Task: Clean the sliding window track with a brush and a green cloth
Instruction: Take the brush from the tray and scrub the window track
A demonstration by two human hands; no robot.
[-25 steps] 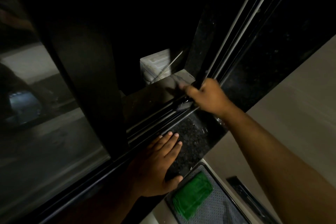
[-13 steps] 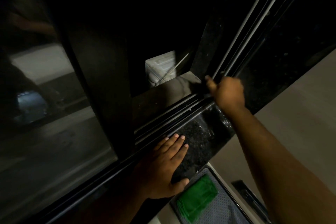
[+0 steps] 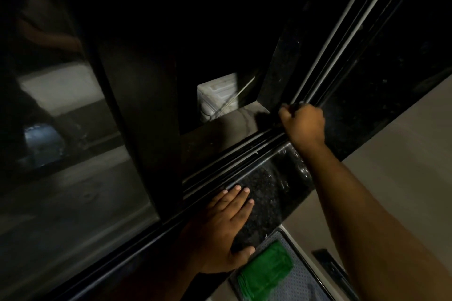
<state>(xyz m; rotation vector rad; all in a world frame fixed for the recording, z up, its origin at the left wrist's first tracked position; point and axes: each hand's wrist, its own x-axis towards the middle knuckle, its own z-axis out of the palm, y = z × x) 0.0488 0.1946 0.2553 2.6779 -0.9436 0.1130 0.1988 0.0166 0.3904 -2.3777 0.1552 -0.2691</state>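
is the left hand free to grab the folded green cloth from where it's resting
Probably yes. The left hand lies flat and empty on the speckled black stone sill, its thumb just above the folded green cloth on the grey dotted mat. Nothing lies between them.

Left hand [image 3: 225,232] flat, fingers straight; right hand [image 3: 303,124] fisted, arm outstretched.

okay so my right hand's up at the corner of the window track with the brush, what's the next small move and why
Probably draw the right hand back along the window track toward the left hand, which rests flat on the dark sill. The fist sits at the track's far corner, so that stretch likely remains unswept. The brush itself is barely visible.
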